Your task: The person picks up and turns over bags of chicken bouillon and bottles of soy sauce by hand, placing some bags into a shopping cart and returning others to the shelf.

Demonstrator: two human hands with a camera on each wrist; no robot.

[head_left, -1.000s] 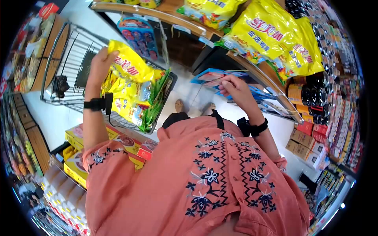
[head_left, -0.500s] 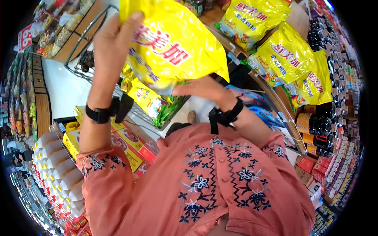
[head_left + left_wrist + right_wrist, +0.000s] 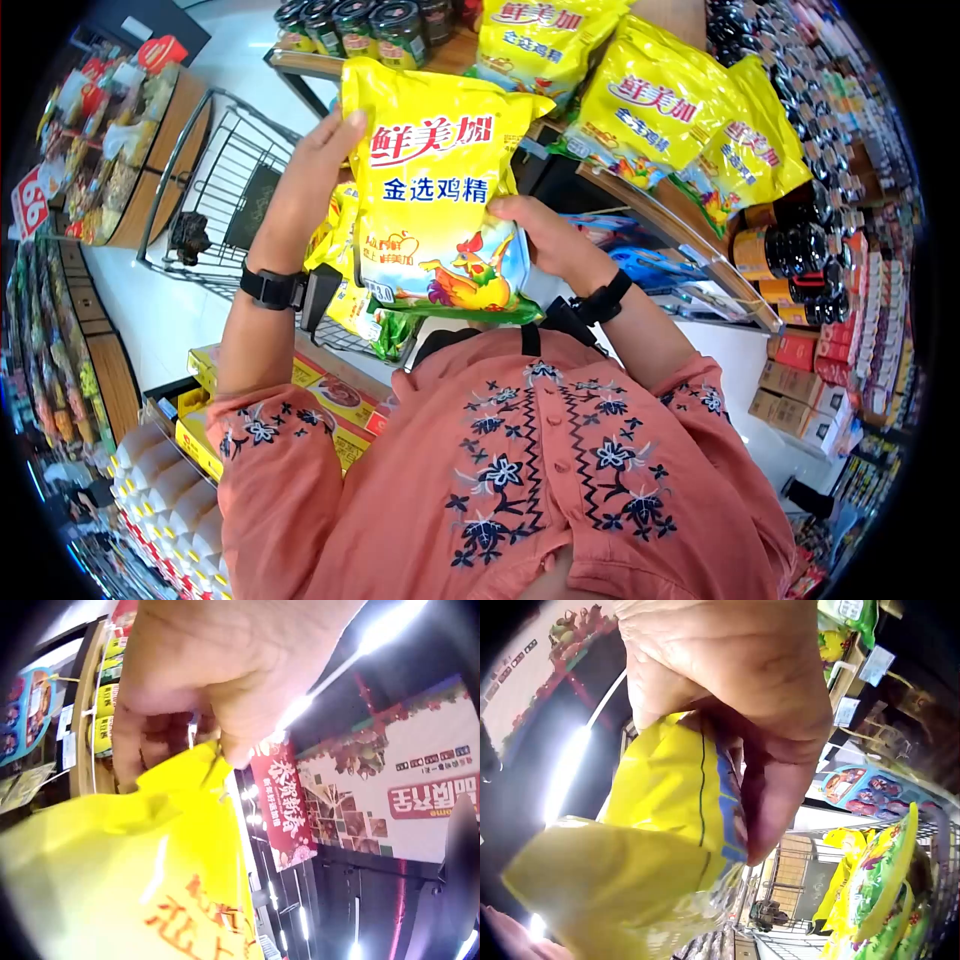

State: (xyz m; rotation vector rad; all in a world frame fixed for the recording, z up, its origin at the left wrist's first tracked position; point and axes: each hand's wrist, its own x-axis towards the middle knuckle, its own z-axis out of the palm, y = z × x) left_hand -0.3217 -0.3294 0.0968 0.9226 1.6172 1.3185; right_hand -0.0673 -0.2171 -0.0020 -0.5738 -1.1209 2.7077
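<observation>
A large yellow bag point(image 3: 430, 190) with red and blue lettering and a rooster picture is held upright in front of the body, its printed face towards the head camera. The left hand point(image 3: 318, 165) pinches its upper left edge, thumb on the front. On the opposite side, the right hand point(image 3: 545, 238) grips the bag's right edge, thumb in front and fingers behind. In the left wrist view, the left hand point(image 3: 232, 667) pinches a corner of the yellow bag point(image 3: 142, 855). The right wrist view shows the right hand point(image 3: 742, 690) round the bag's side point(image 3: 667, 795).
Behind the held bag stands a wire shopping cart point(image 3: 215, 190) with more yellow bags point(image 3: 352, 305) inside. Similar bags point(image 3: 655, 105) lie on the shelf at the upper right, near dark jars point(image 3: 385, 30). Yellow and red boxes point(image 3: 335, 400) are stacked below the cart; dark bottles point(image 3: 780, 250) stand at right.
The bag has come up from the cart and turned to face the head camera, its lettering now level. The right hand has moved in from the right and taken hold of its right edge.
</observation>
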